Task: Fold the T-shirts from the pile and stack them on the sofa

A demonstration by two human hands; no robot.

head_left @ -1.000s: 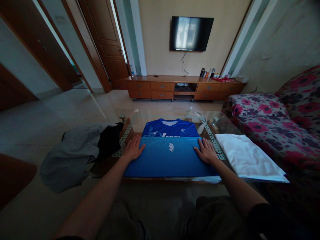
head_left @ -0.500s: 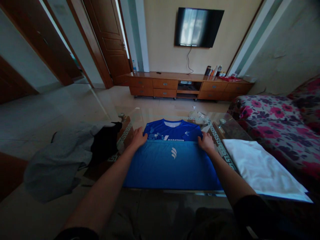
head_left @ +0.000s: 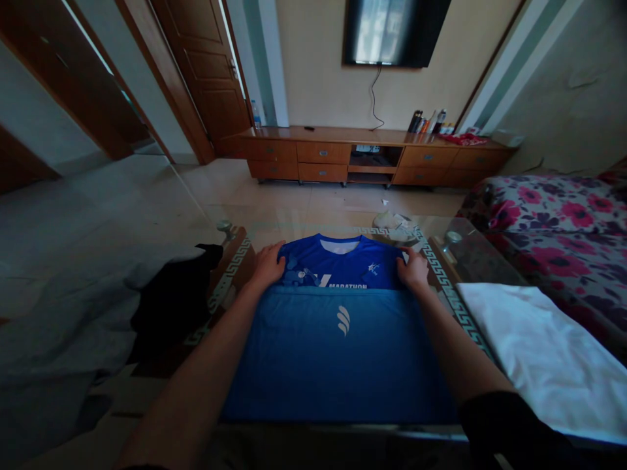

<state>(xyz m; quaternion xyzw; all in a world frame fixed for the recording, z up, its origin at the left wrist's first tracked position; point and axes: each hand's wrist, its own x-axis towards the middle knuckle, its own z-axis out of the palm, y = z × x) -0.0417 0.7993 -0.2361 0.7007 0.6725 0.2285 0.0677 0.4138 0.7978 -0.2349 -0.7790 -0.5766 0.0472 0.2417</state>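
Note:
A blue T-shirt (head_left: 337, 365) lies on the glass coffee table, its lower part folded up over the chest. The lighter blue folded panel carries a white wing-like logo; above its edge show the neckline and part of the word "MARATHON". My left hand (head_left: 267, 266) is at the shirt's left shoulder edge, fingers bent around the fabric and thumb toward me. At the opposite shoulder edge, my right hand (head_left: 414, 267) is closed on the cloth in the same way. The fingertips under the fabric are partly hidden.
White folded cloth (head_left: 543, 352) lies on the right of the glass table (head_left: 304, 219). Grey and black garments (head_left: 171, 300) lie at the left. Beyond are a wooden TV cabinet (head_left: 323, 153) with bottles, a wall television (head_left: 396, 32) and a floral sofa (head_left: 563, 215).
Both hands have moved from the folded hem's corners up to the shoulder edges of the T-shirt. The view has tilted down and come closer to the table.

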